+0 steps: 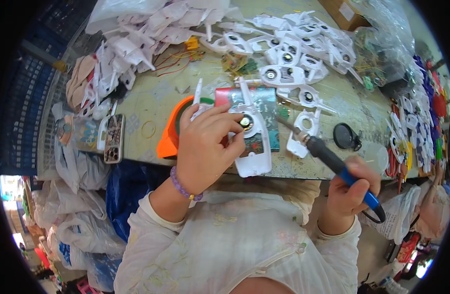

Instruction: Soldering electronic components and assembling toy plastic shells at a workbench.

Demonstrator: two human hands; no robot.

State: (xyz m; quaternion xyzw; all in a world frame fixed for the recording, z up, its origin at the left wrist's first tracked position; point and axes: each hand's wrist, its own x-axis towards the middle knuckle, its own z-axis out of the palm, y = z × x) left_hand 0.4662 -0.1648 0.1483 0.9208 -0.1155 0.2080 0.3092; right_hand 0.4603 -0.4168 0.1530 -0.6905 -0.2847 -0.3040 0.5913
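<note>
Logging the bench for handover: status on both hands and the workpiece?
Right hand holds soldering iron. Left hand over white housing. Similar white parts crowded beyond it.

Beyond and beneath the left grip (205, 142) spreads a pale, scuffed greenish surface (345, 100), its near edge just beyond the right grip (351, 188). Far left of the left grip stands blue slatted plastic crating (26, 112). Lower and farther left, bright white light (11, 201) glares. Below the right grip, a beige floor (371, 257) shows.
</note>
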